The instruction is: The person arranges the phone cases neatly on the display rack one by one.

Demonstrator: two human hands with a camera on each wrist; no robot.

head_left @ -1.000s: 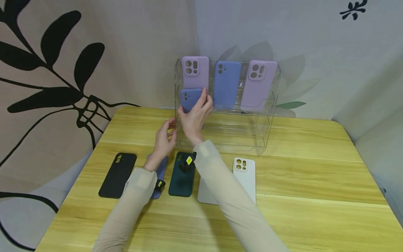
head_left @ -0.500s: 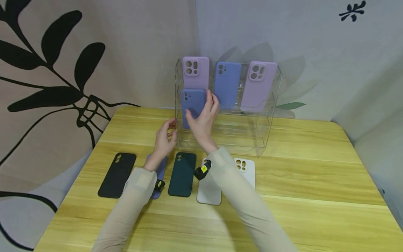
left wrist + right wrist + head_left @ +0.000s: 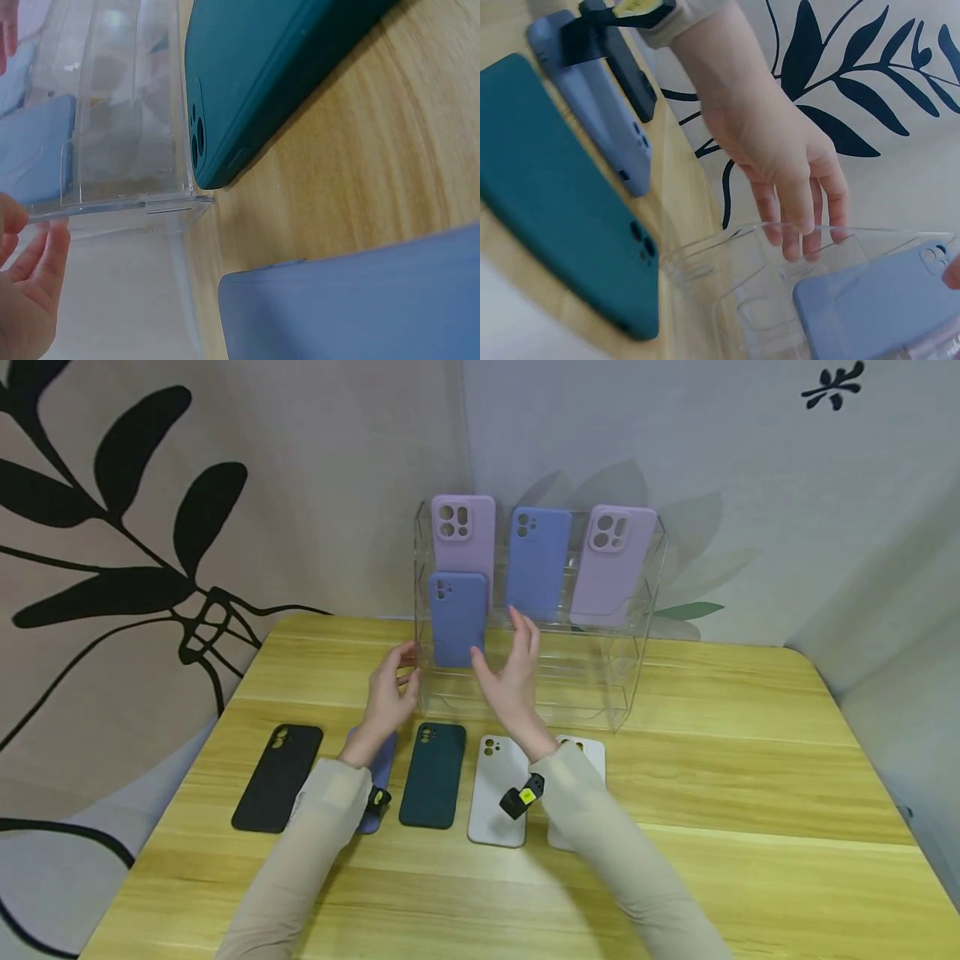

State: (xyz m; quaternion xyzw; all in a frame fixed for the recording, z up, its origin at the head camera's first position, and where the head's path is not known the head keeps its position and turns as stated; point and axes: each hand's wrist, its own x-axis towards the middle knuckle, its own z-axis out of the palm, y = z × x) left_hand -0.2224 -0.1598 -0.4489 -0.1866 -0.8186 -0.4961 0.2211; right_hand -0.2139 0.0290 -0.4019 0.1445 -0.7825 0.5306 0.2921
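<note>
A clear tiered display rack [image 3: 577, 700] stands at the back of the table. My left hand [image 3: 387, 695] grips its left side panel, thumb and fingers on either side of the panel's edge in the left wrist view [image 3: 34, 289]. In the front row on the left leans a blue phone case [image 3: 458, 620]. My right hand [image 3: 513, 689] is just right of that case, thumb and fingers spread, nothing held. Behind it, the upper row bears a lilac phone case [image 3: 468, 556], another blue phone case [image 3: 537, 564] and a second lilac phone case [image 3: 613, 572].
On the wooden table [image 3: 750, 760] before the rack lie a black phone case [image 3: 277, 781], a blue-violet one [image 3: 385, 764] partly under my left wrist, a dark green one [image 3: 433, 777], and two white ones [image 3: 491, 797], the right one partly covered by my right sleeve.
My right hand has let go of the blue phone case and drawn back down and to the right. The case now leans in the front row. The left hand stays at the rack's side.
</note>
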